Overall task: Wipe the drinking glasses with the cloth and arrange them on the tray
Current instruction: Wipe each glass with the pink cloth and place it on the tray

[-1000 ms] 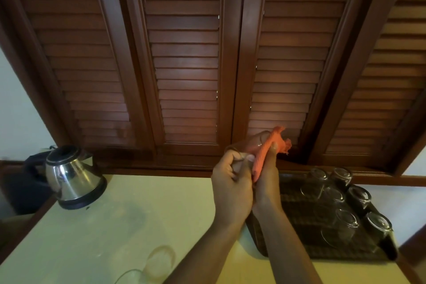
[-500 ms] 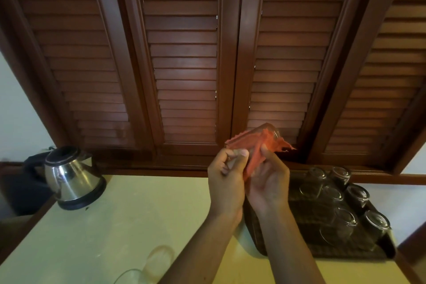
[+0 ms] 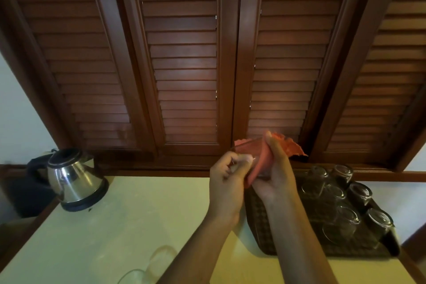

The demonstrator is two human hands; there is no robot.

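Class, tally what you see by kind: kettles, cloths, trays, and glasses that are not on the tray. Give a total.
Kettle: 1
Cloth: 1
Tray: 1
Glasses off the tray: 3 (one held, two on the table at the near edge)
Total: 6

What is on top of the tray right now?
The tray carries several upturned glasses along its right side. Both forearms cover its near-left corner, hiding whatever lies there.

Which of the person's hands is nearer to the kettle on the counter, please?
The left. The left hand is between the kettle and the right hand, which is over the tray's near edge, farther away.
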